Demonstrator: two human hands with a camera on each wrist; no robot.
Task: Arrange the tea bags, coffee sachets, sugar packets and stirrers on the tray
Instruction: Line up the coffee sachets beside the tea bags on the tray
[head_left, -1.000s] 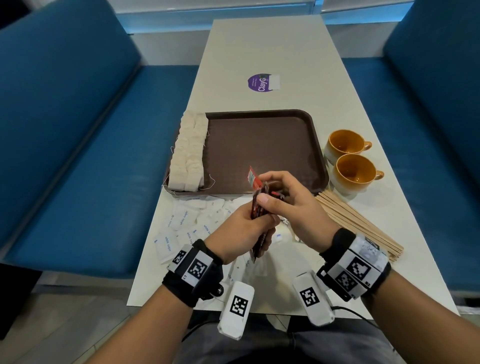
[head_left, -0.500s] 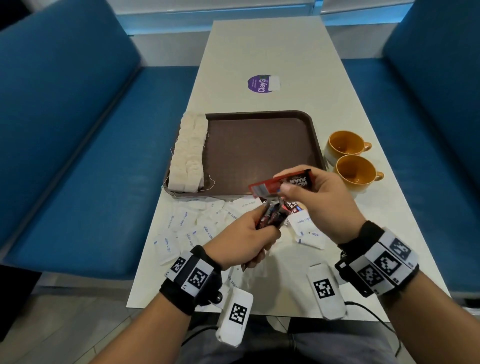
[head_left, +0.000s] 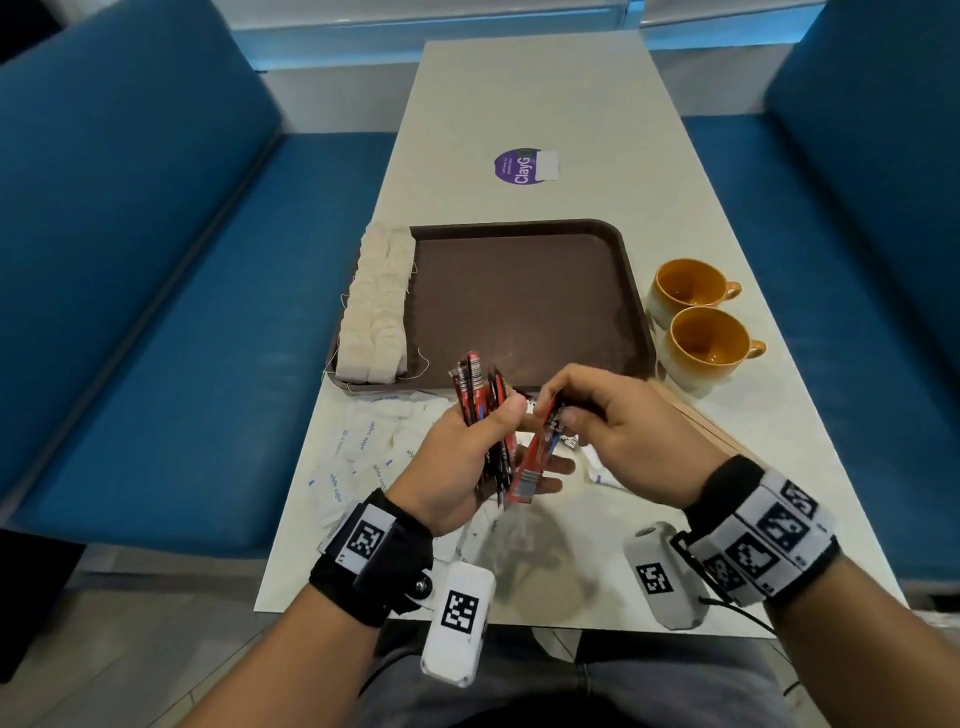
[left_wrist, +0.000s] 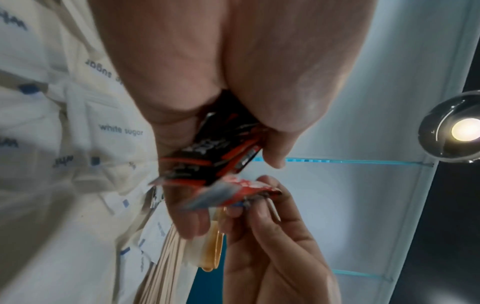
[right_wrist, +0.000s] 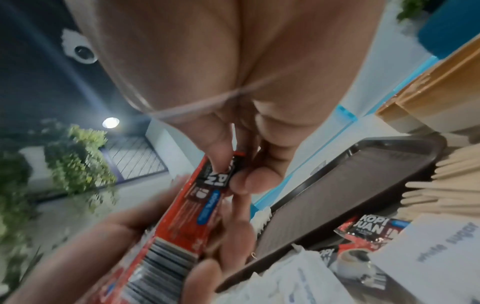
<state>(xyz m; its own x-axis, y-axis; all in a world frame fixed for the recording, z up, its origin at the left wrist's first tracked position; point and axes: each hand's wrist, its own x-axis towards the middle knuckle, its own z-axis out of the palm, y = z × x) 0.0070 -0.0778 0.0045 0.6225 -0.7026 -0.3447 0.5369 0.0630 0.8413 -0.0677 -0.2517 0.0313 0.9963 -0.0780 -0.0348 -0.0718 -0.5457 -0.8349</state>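
left hand (head_left: 457, 457) grip: clasps coffee sachets (head_left: 475, 389); right hand (head_left: 623, 436) grip: pinches one sachet (head_left: 535, 457)

The head view is evenly and softly lit, sharp over most of the surface (head_left: 582, 104), with wide-angle bending at the edges. Below the hands a soft grey shadow (head_left: 540, 571) falls on the surface toward the person. The sachets (head_left: 480, 395) in the left hand (head_left: 457, 467) are slightly smeared. Both wrist views are dimmer and strongly warped. In the left wrist view a round lamp (left_wrist: 465, 129) glares far to the right of the hand, and the sachets there are blurred. In the right wrist view a small ceiling light (right_wrist: 110, 122) glows left of the hand; the plants (right_wrist: 78, 164) below it and the nearer fingers are badly blurred.
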